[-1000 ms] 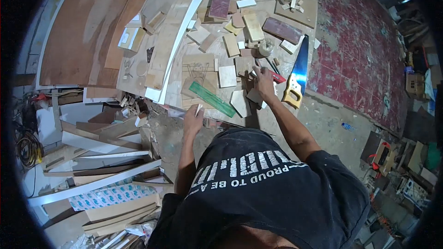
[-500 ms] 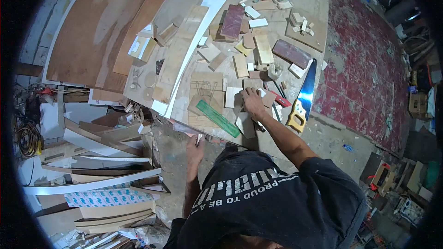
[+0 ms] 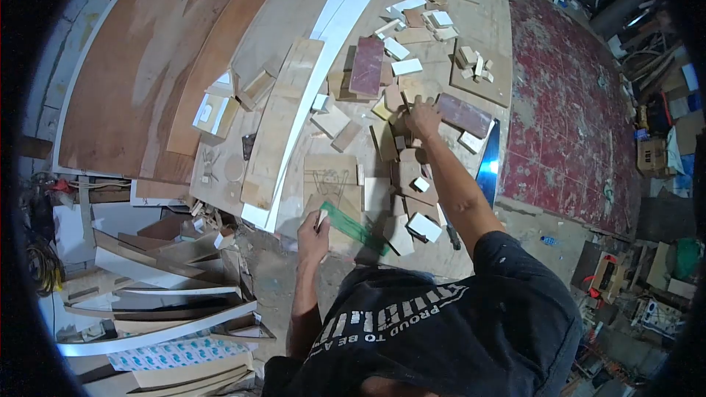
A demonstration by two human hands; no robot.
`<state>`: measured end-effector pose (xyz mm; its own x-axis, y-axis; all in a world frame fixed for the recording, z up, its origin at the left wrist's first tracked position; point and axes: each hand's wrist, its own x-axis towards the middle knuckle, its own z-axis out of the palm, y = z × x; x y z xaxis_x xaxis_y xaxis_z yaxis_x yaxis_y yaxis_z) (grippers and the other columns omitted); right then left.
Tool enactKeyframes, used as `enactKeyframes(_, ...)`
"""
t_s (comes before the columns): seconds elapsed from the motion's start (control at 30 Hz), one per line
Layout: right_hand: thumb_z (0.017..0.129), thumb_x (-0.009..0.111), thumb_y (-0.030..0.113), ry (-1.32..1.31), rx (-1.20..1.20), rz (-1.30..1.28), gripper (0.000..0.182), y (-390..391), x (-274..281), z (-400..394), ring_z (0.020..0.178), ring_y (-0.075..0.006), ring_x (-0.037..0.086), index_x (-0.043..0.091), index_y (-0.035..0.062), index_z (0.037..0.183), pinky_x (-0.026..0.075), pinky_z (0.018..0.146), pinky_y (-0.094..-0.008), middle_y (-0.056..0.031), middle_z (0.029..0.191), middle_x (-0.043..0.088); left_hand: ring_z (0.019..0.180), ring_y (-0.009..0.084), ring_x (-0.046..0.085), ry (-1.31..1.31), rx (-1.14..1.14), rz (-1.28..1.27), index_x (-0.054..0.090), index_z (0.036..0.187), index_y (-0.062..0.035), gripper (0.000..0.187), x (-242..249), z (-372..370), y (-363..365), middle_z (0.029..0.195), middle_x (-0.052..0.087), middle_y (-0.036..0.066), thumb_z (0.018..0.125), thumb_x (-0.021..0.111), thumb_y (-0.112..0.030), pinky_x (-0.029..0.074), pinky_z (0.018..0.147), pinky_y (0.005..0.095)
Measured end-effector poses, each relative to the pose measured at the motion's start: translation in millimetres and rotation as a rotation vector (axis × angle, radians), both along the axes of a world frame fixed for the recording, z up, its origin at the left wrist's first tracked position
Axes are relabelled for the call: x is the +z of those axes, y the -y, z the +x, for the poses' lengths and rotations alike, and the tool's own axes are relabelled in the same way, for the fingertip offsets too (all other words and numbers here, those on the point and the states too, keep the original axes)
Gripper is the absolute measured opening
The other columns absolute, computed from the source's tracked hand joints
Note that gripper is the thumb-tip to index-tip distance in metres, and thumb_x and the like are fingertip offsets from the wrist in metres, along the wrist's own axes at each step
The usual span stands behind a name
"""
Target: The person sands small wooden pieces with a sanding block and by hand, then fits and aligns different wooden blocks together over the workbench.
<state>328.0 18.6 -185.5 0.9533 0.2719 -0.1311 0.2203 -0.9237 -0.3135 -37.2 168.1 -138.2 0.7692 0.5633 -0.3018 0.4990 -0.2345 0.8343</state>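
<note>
My left hand (image 3: 314, 237) is closed round a small pale piece (image 3: 322, 216) at the bench's front edge, beside the green ruler (image 3: 346, 223). Farther up the bench, my right hand (image 3: 423, 119) has its fingers on a block between the yellowish scrap (image 3: 382, 109) and the dark red sanding block (image 3: 465, 115); what its fingers grip is too small to make out. Below my right forearm lie wood offcuts and a white block (image 3: 424, 227). The board with a pencil drawing (image 3: 331, 176) lies left of them. The saw blade (image 3: 488, 165) shows right of my forearm.
Long white strips (image 3: 323, 66) and a wooden plank (image 3: 283, 117) run up the bench. A white-topped block (image 3: 217, 114) stands at left. Another dark red block (image 3: 366, 66) and a small board of scraps (image 3: 482, 88) lie farther back. Curved panels (image 3: 154, 342) are stacked on the floor at lower left.
My right hand has moved up the bench, away from the pieces near the front edge. My left hand has risen to the ruler's end. The whole view has shifted slightly.
</note>
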Motion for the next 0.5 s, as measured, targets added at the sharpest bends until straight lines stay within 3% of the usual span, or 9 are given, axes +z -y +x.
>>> enactKeyframes(0.13, 0.075, 0.071, 0.028, -0.105, 0.006, -0.046, 0.06, 18, -42, 45, 0.102, -0.0489, 0.058, 0.044, 0.002, 0.122, 0.049, 0.084, -0.0524, -0.0306, 0.112, 0.057, 0.082, 0.0142, 0.06, 0.031, 0.076, -0.001, 0.06, 0.112, 0.0038, 0.023, -8, -15, -19, 0.093, 0.067, 0.012, 0.093, 0.059, -0.008, 0.048, 0.075, 0.0285)
enactKeyframes(0.2, 0.074, 0.071, 0.026, -0.12, 0.03, 0.171, 0.061, 24, -38, 56, 0.099, -0.0507, 0.06, 0.04, 0.0019, 0.121, 0.05, 0.081, -0.0527, -0.0329, 0.109, 0.058, 0.082, 0.0147, 0.06, -0.017, 0.088, -0.011, 0.059, 0.112, 0.0044, 0.023, -22, -24, -28, 0.092, 0.066, 0.013, 0.093, 0.059, -0.008, 0.048, 0.075, 0.0285)
enactKeyframes(0.23, 0.074, 0.069, 0.025, -0.162, -0.067, 0.142, 0.059, 26, -30, 62, 0.105, -0.0481, 0.059, 0.043, 0.0026, 0.122, 0.046, 0.087, -0.0597, -0.03, 0.111, 0.057, 0.081, 0.0151, 0.06, -0.065, 0.105, -0.009, 0.059, 0.112, 0.0049, 0.023, -31, -26, -30, 0.091, 0.066, 0.013, 0.093, 0.059, -0.008, 0.047, 0.074, 0.0284)
enactKeyframes(0.33, 0.075, 0.069, 0.027, -0.015, -0.148, 0.031, 0.057, 42, -51, 92, 0.104, -0.0476, 0.059, 0.044, 0.0029, 0.121, 0.046, 0.086, -0.0587, -0.0314, 0.112, 0.056, 0.081, 0.016, 0.059, -0.171, 0.008, -0.01, 0.059, 0.111, 0.0061, 0.024, -16, -11, -36, 0.091, 0.065, 0.013, 0.093, 0.06, -0.009, 0.047, 0.075, 0.0284)
enactKeyframes(0.4, 0.076, 0.068, 0.029, -0.058, -0.152, 0.028, 0.055, 41, -53, 101, 0.11, -0.0448, 0.057, 0.047, 0.0033, 0.12, 0.044, 0.089, -0.0591, -0.029, 0.114, 0.056, 0.081, 0.0163, 0.058, -0.135, 0.006, 0.007, 0.058, 0.112, 0.0063, 0.024, -13, -1, -40, 0.091, 0.065, 0.014, 0.093, 0.06, -0.009, 0.047, 0.074, 0.0285)
enactKeyframes(0.47, 0.075, 0.07, 0.03, 0.138, 0.017, -0.115, 0.058, 37, -58, 106, 0.119, -0.0406, 0.052, 0.048, 0.0089, 0.124, 0.041, 0.094, -0.0609, -0.0199, 0.123, 0.056, 0.08, 0.0166, 0.058, -0.101, 0.016, 0.026, 0.058, 0.112, 0.0064, 0.025, -20, 4, -43, 0.091, 0.065, 0.014, 0.093, 0.06, -0.01, 0.047, 0.074, 0.0286)
enactKeyframes(0.5, 0.075, 0.07, 0.03, 0.129, 0.024, -0.116, 0.058, 31, -62, 110, 0.119, -0.0406, 0.052, 0.048, 0.0089, 0.124, 0.041, 0.094, -0.0609, -0.0199, 0.123, 0.056, 0.082, 0.0144, 0.058, -0.089, 0.035, 0.006, 0.059, 0.114, 0.0046, 0.025, -28, 3, -47, 0.092, 0.064, 0.01, 0.094, 0.059, -0.011, 0.047, 0.075, 0.0271)
